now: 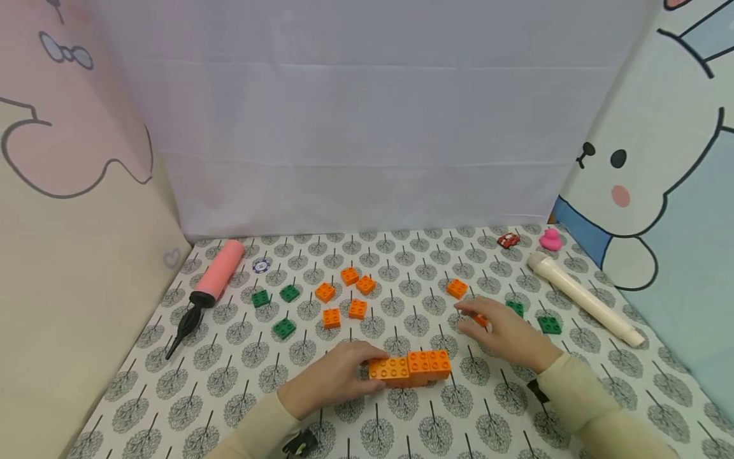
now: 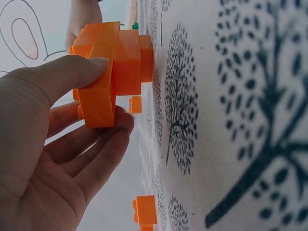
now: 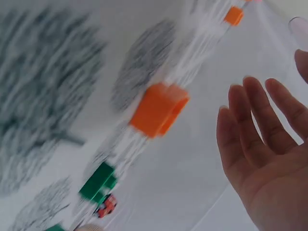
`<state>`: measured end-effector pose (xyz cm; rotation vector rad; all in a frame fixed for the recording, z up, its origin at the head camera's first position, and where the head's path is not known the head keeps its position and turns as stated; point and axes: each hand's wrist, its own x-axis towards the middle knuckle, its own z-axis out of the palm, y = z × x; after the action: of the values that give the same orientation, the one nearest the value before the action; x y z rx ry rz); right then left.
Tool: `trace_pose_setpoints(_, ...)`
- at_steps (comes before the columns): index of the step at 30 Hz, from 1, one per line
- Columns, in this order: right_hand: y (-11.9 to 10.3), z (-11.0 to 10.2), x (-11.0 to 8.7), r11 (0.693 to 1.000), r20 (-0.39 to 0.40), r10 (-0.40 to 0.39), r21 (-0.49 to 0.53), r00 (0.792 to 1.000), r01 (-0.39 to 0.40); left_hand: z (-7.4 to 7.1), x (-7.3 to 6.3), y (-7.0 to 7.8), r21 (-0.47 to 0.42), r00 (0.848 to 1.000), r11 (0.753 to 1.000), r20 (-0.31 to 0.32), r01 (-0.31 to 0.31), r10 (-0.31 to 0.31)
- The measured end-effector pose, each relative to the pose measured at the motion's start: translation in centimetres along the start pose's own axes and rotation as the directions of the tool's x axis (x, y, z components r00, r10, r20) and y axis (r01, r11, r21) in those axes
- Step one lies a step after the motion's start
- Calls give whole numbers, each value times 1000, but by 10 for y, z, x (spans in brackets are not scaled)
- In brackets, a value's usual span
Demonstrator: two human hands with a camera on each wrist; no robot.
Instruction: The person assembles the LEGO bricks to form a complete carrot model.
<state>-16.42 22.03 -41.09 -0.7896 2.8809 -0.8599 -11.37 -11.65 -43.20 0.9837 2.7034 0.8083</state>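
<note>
In the head view, a stacked piece made of several orange building bricks [image 1: 429,364] sits low at the front middle. My left hand [image 1: 338,376] pinches its left end; in the left wrist view the thumb presses the near brick [image 2: 96,106] with fingers beneath. My right hand [image 1: 507,335] is to the right, fingers apart and holding nothing. Partly hidden by its fingers is a single orange brick [image 1: 480,320]; the right wrist view shows an orange brick [image 3: 156,110] away from the spread fingers of that hand [image 3: 269,159].
Several loose orange bricks [image 1: 358,309] and green bricks [image 1: 284,328] lie left of centre. Another orange brick [image 1: 457,288] and a green brick [image 1: 549,325] are at right. A pink pump [image 1: 223,268], white tube [image 1: 585,299], red toy car [image 1: 508,240] and pink duck [image 1: 550,240] surround them.
</note>
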Motion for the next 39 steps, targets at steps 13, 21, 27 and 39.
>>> trace_pose_setpoints(13,35,-5,2,958,-37,193,-208,981,-196,1,-1,-1,6,1000,1000,-5,-9,9)
trace_pose_setpoints(21,36,-3,8,961,-14,206,-185,979,-205,1,-1,0,3,1000,1000,0,6,-6)
trace_pose_setpoints(27,25,-4,7,978,-49,138,-149,989,-143,1,-1,0,5,1000,1000,-2,-4,5)
trace_pose_setpoints(39,-43,10,8,981,-109,-195,-33,975,193,2,0,-2,-6,1000,1000,-12,-6,6)
